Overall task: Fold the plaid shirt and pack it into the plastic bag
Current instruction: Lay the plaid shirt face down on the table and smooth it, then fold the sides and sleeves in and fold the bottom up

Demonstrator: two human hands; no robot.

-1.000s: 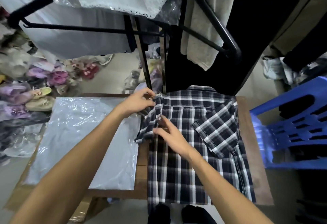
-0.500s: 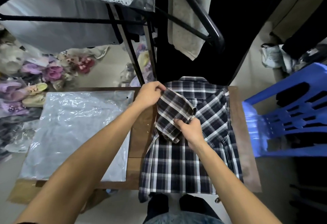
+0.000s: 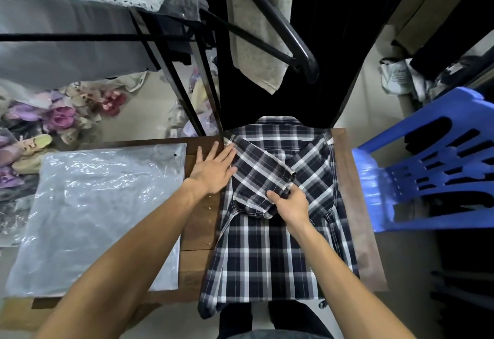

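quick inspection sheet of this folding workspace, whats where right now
surface: brown wooden table, bare strip between bag and shirt
job's things: navy and white plaid shirt flat on the table's right half, both sleeves folded in, hem hanging over the near edge; clear plastic bag flat on the left half, nothing inside that shows
clutter: nothing seen on the table
grippers: left hand open, flat at the shirt's left shoulder; right hand pinching the left sleeve's cuff
cables: nothing seen
surroundings: blue plastic chair right; black metal rack behind; shoes on the floor left
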